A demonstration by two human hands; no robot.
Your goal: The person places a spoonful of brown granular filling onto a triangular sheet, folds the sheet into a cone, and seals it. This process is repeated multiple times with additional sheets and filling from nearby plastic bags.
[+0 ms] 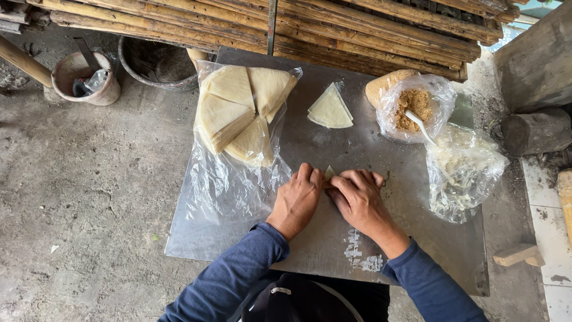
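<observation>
Table (pixel 333 250) near edge free; far-left blocked by wrapper stack (pixel 241 113), right by filling bags (pixel 441 143).

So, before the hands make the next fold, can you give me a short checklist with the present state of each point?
1. Both hands, left hand and right hand, on the wrapper piece: ok.
2. Filling sealed inside the fold: cannot tell, fingers hide it.
3. Spare wrapper stack close by on the metal sheet: ok.
4. Brown filling bag open, with white spoon in it: ok.
5. Work surface clean: not ok, white smear near the right wrist.
</observation>
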